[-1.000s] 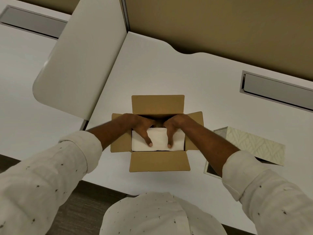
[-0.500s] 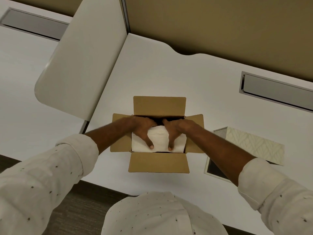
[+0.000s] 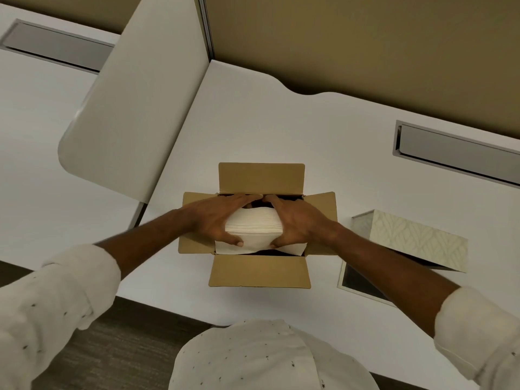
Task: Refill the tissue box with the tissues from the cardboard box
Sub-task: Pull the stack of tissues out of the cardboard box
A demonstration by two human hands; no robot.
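Observation:
An open brown cardboard box (image 3: pixel 260 270) sits on the white desk in front of me, all flaps folded outward. A white stack of tissues (image 3: pixel 254 225) is raised partly above the box opening. My left hand (image 3: pixel 215 218) grips the stack's left end and my right hand (image 3: pixel 297 220) grips its right end, thumbs on the near side. More white tissue lies below in the box. The patterned tissue box (image 3: pixel 416 240) lies to the right, its open side (image 3: pixel 363 282) facing me, partly behind my right forearm.
A white divider panel (image 3: pixel 135 99) stands at the left of the desk. A grey cable slot (image 3: pixel 455 152) is set into the desk at the back right, another at the far left (image 3: pixel 56 47). The desk's near edge runs just below the cardboard box.
Both hands have closed around the ends of the tissue stack and raised it from flat inside the box to partly above the opening. The boxes have not moved.

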